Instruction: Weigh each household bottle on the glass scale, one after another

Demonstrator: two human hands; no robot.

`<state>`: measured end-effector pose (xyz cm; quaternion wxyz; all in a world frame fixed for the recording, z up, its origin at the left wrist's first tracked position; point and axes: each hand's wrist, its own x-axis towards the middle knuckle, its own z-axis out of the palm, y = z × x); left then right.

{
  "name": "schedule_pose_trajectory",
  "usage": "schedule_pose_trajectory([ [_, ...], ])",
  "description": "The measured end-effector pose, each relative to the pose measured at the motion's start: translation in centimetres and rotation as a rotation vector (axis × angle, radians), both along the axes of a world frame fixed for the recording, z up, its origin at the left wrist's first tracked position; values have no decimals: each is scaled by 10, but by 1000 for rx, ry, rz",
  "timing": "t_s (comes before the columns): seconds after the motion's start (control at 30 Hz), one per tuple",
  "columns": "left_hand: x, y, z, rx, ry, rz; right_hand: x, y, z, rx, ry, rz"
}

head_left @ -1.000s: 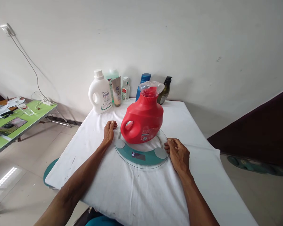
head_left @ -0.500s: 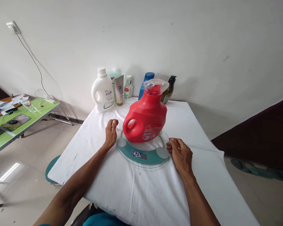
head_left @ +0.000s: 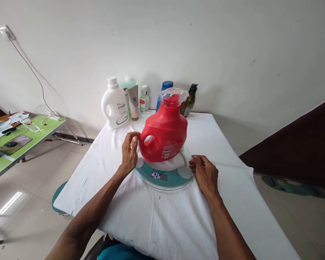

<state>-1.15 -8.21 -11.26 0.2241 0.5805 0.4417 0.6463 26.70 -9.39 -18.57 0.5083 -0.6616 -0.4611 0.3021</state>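
Observation:
A red detergent jug [head_left: 165, 135] with a clear cap stands on a round glass scale [head_left: 162, 173] with a teal band and a lit display. The scale lies on a table under a white cloth [head_left: 162, 216]. My left hand [head_left: 130, 153] is raised beside the jug's handle, fingers curled, thumb close to the handle, holding nothing. My right hand [head_left: 204, 173] rests on the cloth at the scale's right rim, fingers loosely curled and touching the glass edge.
Along the table's back edge stand a white detergent bottle [head_left: 114, 104], a tube [head_left: 133, 102], a small clear bottle [head_left: 144, 99], a blue bottle [head_left: 164, 88] and a dark pump bottle [head_left: 189, 101]. A green folding table [head_left: 29, 135] with papers stands at left. A wall rises behind.
My left hand has lifted off the cloth and moved right, up to the jug's handle. The scale's display has lit up with digits. My right hand has stayed at the rim.

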Motion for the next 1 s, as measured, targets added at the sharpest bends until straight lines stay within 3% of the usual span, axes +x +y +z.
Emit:
schedule_pose_trajectory([
  [0.23, 15, 18, 9, -139, -27, -224, 0, -1, 2, 9, 10, 3],
  [0.6, 16, 22, 40, -195, 4, -326, 1, -1, 2, -13, 18, -5],
  [0.9, 16, 32, 41, -346, -69, -337, 2, -2, 1, -1, 7, 1],
  [1.0, 22, 32, 39, -366, -125, -260, 6, -1, -2, 14, 7, 29],
])
